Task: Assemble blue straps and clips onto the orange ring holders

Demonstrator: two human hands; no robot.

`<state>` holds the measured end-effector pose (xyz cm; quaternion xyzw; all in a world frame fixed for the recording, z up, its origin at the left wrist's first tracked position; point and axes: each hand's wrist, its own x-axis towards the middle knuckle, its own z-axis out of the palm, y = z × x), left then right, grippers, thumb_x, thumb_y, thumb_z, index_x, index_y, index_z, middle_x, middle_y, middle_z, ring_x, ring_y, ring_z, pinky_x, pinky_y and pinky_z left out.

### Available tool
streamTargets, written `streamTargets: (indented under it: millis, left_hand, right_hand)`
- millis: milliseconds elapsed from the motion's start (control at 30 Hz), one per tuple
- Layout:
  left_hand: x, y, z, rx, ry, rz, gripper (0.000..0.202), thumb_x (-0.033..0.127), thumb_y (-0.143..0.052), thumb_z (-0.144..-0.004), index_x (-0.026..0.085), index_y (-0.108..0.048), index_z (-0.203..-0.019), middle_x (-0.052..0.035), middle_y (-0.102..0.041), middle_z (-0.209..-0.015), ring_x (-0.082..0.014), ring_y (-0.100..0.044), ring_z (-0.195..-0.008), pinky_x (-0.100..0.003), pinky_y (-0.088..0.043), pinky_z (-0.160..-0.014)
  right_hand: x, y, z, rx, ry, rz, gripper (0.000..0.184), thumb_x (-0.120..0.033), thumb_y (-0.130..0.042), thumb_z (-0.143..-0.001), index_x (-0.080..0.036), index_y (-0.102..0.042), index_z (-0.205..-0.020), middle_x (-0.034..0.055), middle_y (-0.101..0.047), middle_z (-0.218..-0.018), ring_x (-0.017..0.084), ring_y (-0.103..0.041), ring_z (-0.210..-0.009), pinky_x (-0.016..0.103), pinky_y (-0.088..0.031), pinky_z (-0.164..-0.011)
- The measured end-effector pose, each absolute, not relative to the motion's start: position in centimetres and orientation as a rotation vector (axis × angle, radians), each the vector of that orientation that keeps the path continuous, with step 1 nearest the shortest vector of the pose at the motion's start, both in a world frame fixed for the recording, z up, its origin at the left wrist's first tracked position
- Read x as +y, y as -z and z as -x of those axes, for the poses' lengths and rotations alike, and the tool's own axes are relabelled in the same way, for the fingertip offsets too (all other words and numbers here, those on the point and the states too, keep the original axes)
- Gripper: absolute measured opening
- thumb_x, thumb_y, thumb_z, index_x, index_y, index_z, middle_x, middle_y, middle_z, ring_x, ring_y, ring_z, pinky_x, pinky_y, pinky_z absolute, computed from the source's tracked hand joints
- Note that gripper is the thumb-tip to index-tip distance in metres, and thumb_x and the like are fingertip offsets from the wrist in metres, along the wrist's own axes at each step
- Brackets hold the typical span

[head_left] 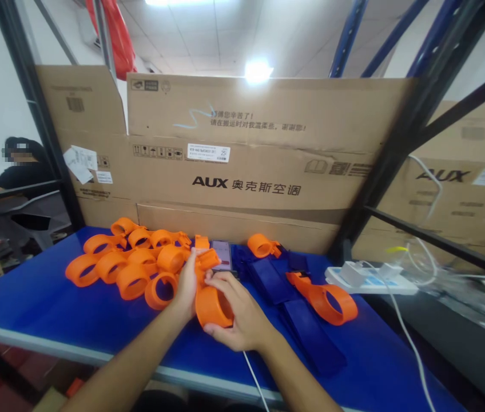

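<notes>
In front of me, above the blue table, I hold an orange looped strap [212, 307]. My right hand [242, 312] is closed around its loop, thumb below and fingers over the top. Close by on the left, my left hand [186, 286] grips the upper part of the same strap, where a folded orange end [208, 260] sticks up. What lies between the fingers there is partly hidden. Left of my hands sits a group of several coiled orange straps [133, 281]. Two more lie apart: an orange strap [261, 245] at the back and an orange strap [332, 303] at right.
Dark blue flat bands [311, 332] lie on the blue table [32, 297] right of my hands. A phone [222, 254] rests behind them. At right is a white power strip [371, 280] with cables. Cardboard [246, 200] walls the back. A person [23, 163] sits far left.
</notes>
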<state>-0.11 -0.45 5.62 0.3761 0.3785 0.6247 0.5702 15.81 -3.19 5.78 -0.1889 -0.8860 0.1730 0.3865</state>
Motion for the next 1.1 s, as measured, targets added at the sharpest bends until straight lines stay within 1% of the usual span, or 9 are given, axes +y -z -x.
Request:
streamTargets:
  millis: [133, 267, 400, 500, 567, 667, 833, 900, 1100]
  left_hand:
    - [-2.8, -6.5, 0.2, 0.736, -1.399, -0.910, 0.063, 0.075, -0.043, -0.088, 0.020, -0.068, -0.104, -0.0116, -0.072, -0.088, -0.0268, -0.069, -0.085, -0.036, -0.056, -0.068]
    - [-4.1, -8.4, 4.4, 0.840, -1.537, -1.221, 0.051, 0.058, -0.062, -0.088, 0.025, -0.065, -0.127, -0.0124, -0.070, -0.122, -0.0282, -0.064, -0.116, -0.037, -0.052, -0.092]
    - [-0.9, -11.1, 14.6, 1.340, -1.614, -1.752, 0.044, 0.049, -0.056, -0.093, 0.025, -0.063, -0.130, -0.0101, -0.067, -0.129, -0.0280, -0.058, -0.123, -0.041, -0.043, -0.107]
    - [3.3, -12.0, 23.7, 2.033, -1.322, -2.008, 0.051, 0.045, -0.052, -0.093, 0.019, -0.056, -0.136, -0.0112, -0.062, -0.136, -0.0290, -0.054, -0.128, -0.041, -0.036, -0.112]
    - [5.6, -11.8, 28.6, 2.426, -0.835, -1.983, 0.057, 0.047, -0.047, -0.094, 0.015, -0.052, -0.141, -0.0148, -0.056, -0.144, -0.0319, -0.050, -0.133, -0.041, -0.035, -0.112]
    - [7.8, -10.5, 32.8, 2.502, -0.638, -1.927, 0.061, 0.046, -0.051, -0.091, 0.010, -0.051, -0.141, -0.0211, -0.054, -0.146, -0.0365, -0.049, -0.134, -0.043, -0.035, -0.110]
    - [9.4, -8.0, 33.6, 2.472, -0.446, -1.889, 0.048, 0.049, -0.056, -0.086, 0.019, -0.066, -0.122, -0.0153, -0.071, -0.124, -0.0332, -0.063, -0.118, -0.038, -0.044, -0.099]
    - [10.0, -7.4, 33.3, 2.493, -0.410, -1.871, 0.045, 0.050, -0.057, -0.084, 0.021, -0.067, -0.116, -0.0146, -0.073, -0.119, -0.0332, -0.065, -0.113, -0.038, -0.045, -0.096]
    - [11.8, -7.4, 32.8, 2.611, -0.417, -1.846, 0.059, 0.053, -0.046, -0.090, 0.015, -0.054, -0.135, -0.0245, -0.060, -0.135, -0.0392, -0.058, -0.123, -0.047, -0.043, -0.099]
  right_hand:
    - [-2.9, -5.2, -15.8, -2.079, -0.422, 0.468, 0.062, -0.051, -0.069, -0.083, -0.026, -0.052, -0.136, 0.0148, -0.056, -0.134, 0.035, -0.053, -0.127, 0.052, -0.044, -0.108]
    - [-2.7, -5.2, -15.9, -1.946, -0.433, 0.543, 0.057, -0.049, -0.063, -0.086, -0.025, -0.050, -0.136, 0.0153, -0.056, -0.130, 0.035, -0.058, -0.119, 0.050, -0.051, -0.099]
    - [-2.8, -5.2, -15.5, -1.949, -0.471, 0.582, 0.054, -0.047, -0.063, -0.087, -0.025, -0.051, -0.135, 0.0151, -0.057, -0.129, 0.034, -0.059, -0.117, 0.047, -0.053, -0.095]
    - [-2.9, -5.1, -15.0, -1.989, -0.476, 0.582, 0.053, -0.046, -0.063, -0.087, -0.025, -0.052, -0.134, 0.0143, -0.058, -0.128, 0.034, -0.059, -0.117, 0.047, -0.051, -0.097]
    - [-2.8, -5.0, -14.8, -2.011, -0.478, 0.578, 0.052, -0.045, -0.063, -0.087, -0.026, -0.052, -0.134, 0.0136, -0.059, -0.128, 0.033, -0.059, -0.117, 0.046, -0.051, -0.098]
    - [-2.7, -4.8, -14.7, -2.026, -0.483, 0.579, 0.051, -0.044, -0.063, -0.088, -0.026, -0.052, -0.134, 0.0131, -0.059, -0.127, 0.032, -0.061, -0.116, 0.045, -0.051, -0.097]
    - [-2.5, -4.6, -14.9, -2.046, -0.492, 0.609, 0.051, -0.046, -0.062, -0.089, -0.026, -0.053, -0.135, 0.0138, -0.060, -0.130, 0.033, -0.061, -0.117, 0.044, -0.053, -0.096]
    - [-2.5, -4.6, -14.8, -2.042, -0.485, 0.616, 0.050, -0.047, -0.062, -0.089, -0.026, -0.054, -0.134, 0.0135, -0.060, -0.129, 0.033, -0.061, -0.117, 0.044, -0.053, -0.096]
    - [-2.7, -4.7, -14.5, -2.055, -0.481, 0.610, 0.048, -0.046, -0.061, -0.089, -0.027, -0.054, -0.133, 0.0130, -0.061, -0.127, 0.033, -0.061, -0.114, 0.044, -0.052, -0.096]
